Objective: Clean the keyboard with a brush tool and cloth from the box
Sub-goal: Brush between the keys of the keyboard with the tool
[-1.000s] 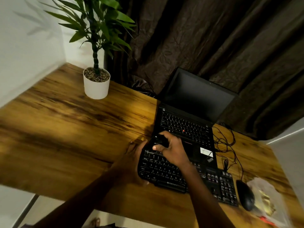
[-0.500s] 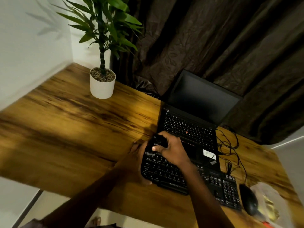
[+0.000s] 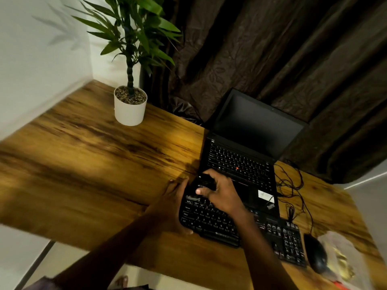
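A black external keyboard (image 3: 219,225) lies on the wooden desk in front of an open black laptop (image 3: 247,155). My left hand (image 3: 173,197) grips the keyboard's left end and steadies it. My right hand (image 3: 219,192) is closed around a dark brush tool (image 3: 204,182) pressed to the keyboard's top left corner. The tool's tip is dark and blurred, so its bristles cannot be made out. No cloth or box shows.
A potted plant (image 3: 129,107) in a white pot stands at the back left of the desk (image 3: 83,164). A black mouse (image 3: 316,254) and a clear plastic bag (image 3: 343,260) lie right of the keyboard. Cables (image 3: 291,185) trail beside the laptop. Dark curtains hang behind.
Both hands stay at the keyboard's left end. The right hand with the brush has shifted slightly over the top left keys. The camera view has drifted leftwards.
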Action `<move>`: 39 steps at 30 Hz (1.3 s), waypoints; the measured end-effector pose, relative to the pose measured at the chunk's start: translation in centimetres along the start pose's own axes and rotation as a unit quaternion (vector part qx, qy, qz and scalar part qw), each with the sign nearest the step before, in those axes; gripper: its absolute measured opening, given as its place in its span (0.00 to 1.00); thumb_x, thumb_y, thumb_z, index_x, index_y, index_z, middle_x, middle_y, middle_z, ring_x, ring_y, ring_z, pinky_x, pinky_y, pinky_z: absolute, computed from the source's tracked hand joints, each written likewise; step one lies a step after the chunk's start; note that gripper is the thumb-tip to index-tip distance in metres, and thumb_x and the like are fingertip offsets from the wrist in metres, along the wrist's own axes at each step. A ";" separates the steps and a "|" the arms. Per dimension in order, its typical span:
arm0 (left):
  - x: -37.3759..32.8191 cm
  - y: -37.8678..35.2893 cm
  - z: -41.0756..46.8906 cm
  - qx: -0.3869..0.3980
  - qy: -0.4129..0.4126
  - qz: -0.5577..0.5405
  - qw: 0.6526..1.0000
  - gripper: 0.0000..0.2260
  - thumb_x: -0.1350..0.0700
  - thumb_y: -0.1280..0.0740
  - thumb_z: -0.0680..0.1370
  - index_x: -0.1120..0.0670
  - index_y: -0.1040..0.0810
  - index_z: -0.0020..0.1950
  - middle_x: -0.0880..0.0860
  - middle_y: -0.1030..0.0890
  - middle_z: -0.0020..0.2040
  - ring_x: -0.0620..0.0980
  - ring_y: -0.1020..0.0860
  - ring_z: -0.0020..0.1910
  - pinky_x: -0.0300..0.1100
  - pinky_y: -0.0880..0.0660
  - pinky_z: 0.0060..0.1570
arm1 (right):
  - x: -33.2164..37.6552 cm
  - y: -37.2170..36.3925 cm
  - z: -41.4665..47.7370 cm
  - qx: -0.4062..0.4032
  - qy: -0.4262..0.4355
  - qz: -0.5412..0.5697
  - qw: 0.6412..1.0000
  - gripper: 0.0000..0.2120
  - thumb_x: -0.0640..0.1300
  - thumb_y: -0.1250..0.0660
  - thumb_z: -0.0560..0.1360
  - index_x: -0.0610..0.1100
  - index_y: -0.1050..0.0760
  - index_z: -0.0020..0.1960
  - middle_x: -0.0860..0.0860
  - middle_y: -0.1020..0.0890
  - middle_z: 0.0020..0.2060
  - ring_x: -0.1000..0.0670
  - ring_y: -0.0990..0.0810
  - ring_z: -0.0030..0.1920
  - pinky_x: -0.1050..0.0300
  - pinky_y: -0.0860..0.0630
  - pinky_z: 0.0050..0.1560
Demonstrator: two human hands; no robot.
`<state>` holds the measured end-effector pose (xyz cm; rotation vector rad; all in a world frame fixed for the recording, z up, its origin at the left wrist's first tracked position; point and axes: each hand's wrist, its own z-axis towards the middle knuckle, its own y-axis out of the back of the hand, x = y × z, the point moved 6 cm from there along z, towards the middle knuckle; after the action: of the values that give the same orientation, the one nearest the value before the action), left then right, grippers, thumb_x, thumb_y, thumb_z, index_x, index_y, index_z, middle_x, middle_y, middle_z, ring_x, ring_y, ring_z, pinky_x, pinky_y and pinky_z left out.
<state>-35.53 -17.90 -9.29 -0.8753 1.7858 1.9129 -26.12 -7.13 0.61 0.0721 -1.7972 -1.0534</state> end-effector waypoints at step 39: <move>0.7 -0.7 -0.1 -0.006 -0.031 0.054 0.998 0.65 0.25 0.30 0.58 0.50 0.66 0.79 0.49 0.49 0.81 0.54 0.52 0.80 0.57 0.49 0.77 | -3.3 3.6 -2.5 -0.036 -0.009 -0.054 0.998 0.18 0.40 0.23 0.71 0.54 0.23 0.56 0.57 0.17 0.47 0.61 0.18 0.48 0.68 0.23 0.48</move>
<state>-35.54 -17.98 -10.25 -0.7284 1.8207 1.9967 -21.11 -4.86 0.96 0.1169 -1.7861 -1.1995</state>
